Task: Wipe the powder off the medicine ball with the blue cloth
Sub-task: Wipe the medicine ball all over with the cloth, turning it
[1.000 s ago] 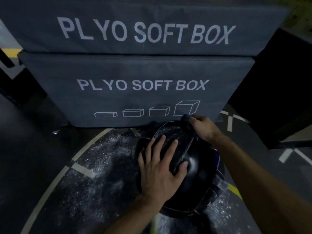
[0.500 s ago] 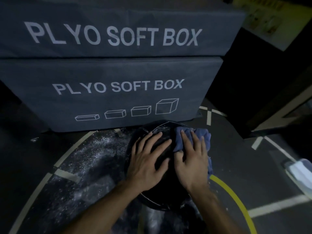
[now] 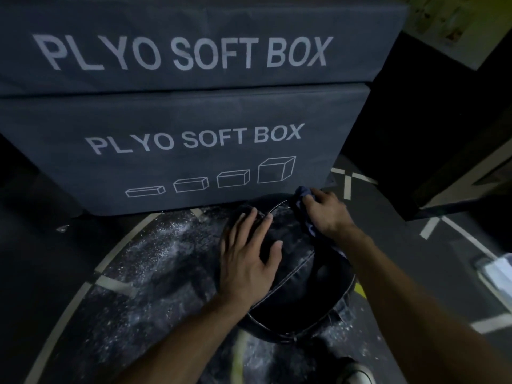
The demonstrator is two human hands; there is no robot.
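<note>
Head view, sole entry.

Item 1: medicine ball. Dark, stitched panels, resting on the floor directly under both my hands, its far side close to the lower plyo soft box. Being round, it has no long axis to log; the one visible pale seam runs from beneath the palm of my left hand up toward the cloth at the far right.

Item 2: left hand. Flat on the near-left crown of the ball, fingers straight and spread apart, pressing down, which I judge to be a steadying hold.

Item 3: right hand. On the far right shoulder of the ball, fingers curled and clamped on the blue cloth, which bunches out ahead of the knuckles and trails beneath the wrist.

Item 4: powder. White scatter over the floor left of my left-hand fingers, more flecks near the ball's near-right base.

Progress, by my judgement: wiping under way. The panels showing between my hands look mostly dark; faint dusting seems to remain near the seam by the cloth. The underside and the far face are hidden, so I cannot tell their state and would count them as left to do.
</note>
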